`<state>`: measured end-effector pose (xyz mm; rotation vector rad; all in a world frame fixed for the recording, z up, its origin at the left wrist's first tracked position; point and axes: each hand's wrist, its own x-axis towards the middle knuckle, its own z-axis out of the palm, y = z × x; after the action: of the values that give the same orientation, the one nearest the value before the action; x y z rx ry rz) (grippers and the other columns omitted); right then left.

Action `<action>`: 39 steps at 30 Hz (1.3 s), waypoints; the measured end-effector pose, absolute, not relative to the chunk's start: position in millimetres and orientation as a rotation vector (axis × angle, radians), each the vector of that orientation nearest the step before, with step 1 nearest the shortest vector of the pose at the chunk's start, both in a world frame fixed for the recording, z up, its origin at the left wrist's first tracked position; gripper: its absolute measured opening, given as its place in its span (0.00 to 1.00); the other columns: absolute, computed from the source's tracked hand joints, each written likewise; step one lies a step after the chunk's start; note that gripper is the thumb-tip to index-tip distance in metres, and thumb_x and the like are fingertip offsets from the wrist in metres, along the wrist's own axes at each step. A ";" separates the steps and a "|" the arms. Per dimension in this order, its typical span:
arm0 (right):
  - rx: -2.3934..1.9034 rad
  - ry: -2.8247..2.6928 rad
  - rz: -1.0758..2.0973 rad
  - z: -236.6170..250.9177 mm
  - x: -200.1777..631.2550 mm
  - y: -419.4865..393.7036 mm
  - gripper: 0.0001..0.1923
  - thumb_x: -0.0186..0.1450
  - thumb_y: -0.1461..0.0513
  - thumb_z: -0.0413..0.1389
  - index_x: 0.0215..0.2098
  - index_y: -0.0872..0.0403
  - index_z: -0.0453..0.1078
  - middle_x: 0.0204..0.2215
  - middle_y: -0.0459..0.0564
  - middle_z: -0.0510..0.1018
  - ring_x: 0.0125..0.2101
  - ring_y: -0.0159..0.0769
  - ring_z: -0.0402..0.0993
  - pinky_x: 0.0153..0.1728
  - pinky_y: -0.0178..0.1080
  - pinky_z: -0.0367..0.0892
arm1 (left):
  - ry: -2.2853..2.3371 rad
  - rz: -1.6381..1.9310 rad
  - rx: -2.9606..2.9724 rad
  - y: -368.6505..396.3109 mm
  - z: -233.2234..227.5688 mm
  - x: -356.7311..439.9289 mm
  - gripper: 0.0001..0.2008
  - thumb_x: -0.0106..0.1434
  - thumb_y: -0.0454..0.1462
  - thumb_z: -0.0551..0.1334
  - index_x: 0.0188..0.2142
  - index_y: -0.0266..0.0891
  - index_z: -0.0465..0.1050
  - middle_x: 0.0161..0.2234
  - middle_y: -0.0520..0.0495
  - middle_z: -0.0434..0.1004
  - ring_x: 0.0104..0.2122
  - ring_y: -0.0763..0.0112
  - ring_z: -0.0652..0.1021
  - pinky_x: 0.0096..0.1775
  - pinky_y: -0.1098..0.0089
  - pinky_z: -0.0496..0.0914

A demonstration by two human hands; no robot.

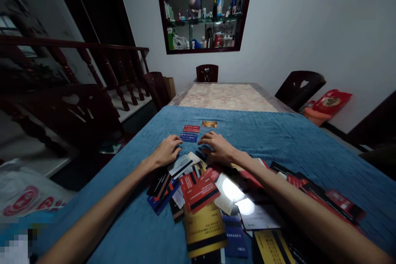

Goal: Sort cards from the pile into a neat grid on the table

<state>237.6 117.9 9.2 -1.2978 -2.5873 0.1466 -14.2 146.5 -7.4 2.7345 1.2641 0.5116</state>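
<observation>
A heap of plastic cards [201, 192] in red, black, blue, white and gold lies on the blue cloth [278, 140] close to me. My left hand [165, 152] rests palm down at the heap's far edge, fingers touching a blue card [188, 137]. My right hand [218, 147] lies palm down beside it, fingertips near the same blue card. Beyond it lie a red card [191, 128] and a gold card [209, 124], each set apart. Neither hand grips anything.
The marbled table top [227, 95] shows past the cloth. Dark wooden chairs stand at the far end [207, 73], at the left [156, 86] and at the right [298, 86]. A red bag [331, 101] lies by the right wall. A stair railing [93, 66] runs along the left.
</observation>
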 end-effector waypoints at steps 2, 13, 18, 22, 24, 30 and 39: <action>-1.259 -2.594 0.141 8.6 227.3 109.1 0.17 0.66 0.61 0.57 0.53 0.52 0.72 0.51 0.55 0.74 0.50 0.45 0.64 0.44 0.44 0.62 | 1.268 0.525 2.722 138.2 -8.2 -17.2 0.14 0.64 0.32 0.57 0.47 0.35 0.76 0.48 0.39 0.74 0.50 0.57 0.73 0.54 0.56 0.68; -1.109 -2.710 0.165 -3.4 192.4 90.0 0.25 0.65 0.60 0.58 0.60 0.50 0.66 0.61 0.56 0.68 0.59 0.50 0.57 0.51 0.54 0.61 | 1.301 0.440 2.748 107.0 -0.9 -22.8 0.13 0.64 0.35 0.58 0.45 0.36 0.78 0.42 0.41 0.77 0.44 0.59 0.74 0.48 0.60 0.68; -1.100 -2.746 0.180 -5.4 185.3 86.2 0.25 0.65 0.59 0.56 0.60 0.50 0.66 0.61 0.56 0.67 0.61 0.54 0.54 0.53 0.59 0.59 | 1.294 0.287 2.745 96.8 8.0 -21.0 0.11 0.64 0.37 0.58 0.36 0.38 0.80 0.36 0.43 0.78 0.39 0.62 0.75 0.43 0.65 0.68; -1.153 -2.739 0.206 -7.8 183.9 83.6 0.20 0.67 0.58 0.54 0.57 0.50 0.69 0.59 0.54 0.70 0.60 0.54 0.57 0.52 0.59 0.59 | 1.307 0.206 2.781 91.3 13.0 -18.2 0.11 0.64 0.39 0.58 0.32 0.38 0.80 0.33 0.44 0.78 0.38 0.62 0.75 0.41 0.65 0.67; -1.168 -2.737 0.207 -8.0 184.5 82.9 0.19 0.67 0.58 0.54 0.55 0.50 0.70 0.58 0.54 0.71 0.59 0.54 0.58 0.51 0.58 0.60 | 1.283 0.190 2.809 89.4 13.8 -16.8 0.12 0.64 0.40 0.58 0.33 0.38 0.79 0.34 0.44 0.77 0.38 0.62 0.75 0.41 0.65 0.67; -1.176 -2.703 0.176 -10.3 188.1 82.3 0.17 0.67 0.56 0.56 0.53 0.51 0.71 0.55 0.55 0.73 0.56 0.52 0.60 0.49 0.54 0.61 | 1.251 0.164 2.877 85.3 12.7 -14.1 0.12 0.64 0.42 0.59 0.31 0.38 0.78 0.35 0.44 0.76 0.39 0.61 0.75 0.42 0.64 0.67; -1.130 -2.675 0.144 -10.2 192.0 78.3 0.17 0.69 0.55 0.55 0.53 0.51 0.72 0.51 0.55 0.76 0.53 0.46 0.62 0.49 0.48 0.59 | 1.243 0.170 2.803 81.6 16.2 -13.5 0.11 0.64 0.43 0.59 0.36 0.39 0.78 0.37 0.45 0.75 0.38 0.63 0.75 0.41 0.65 0.68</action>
<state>192.0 78.3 -10.2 -1.1299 -2.6755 0.1441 -13.5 81.6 16.2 2.8029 1.2432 0.1700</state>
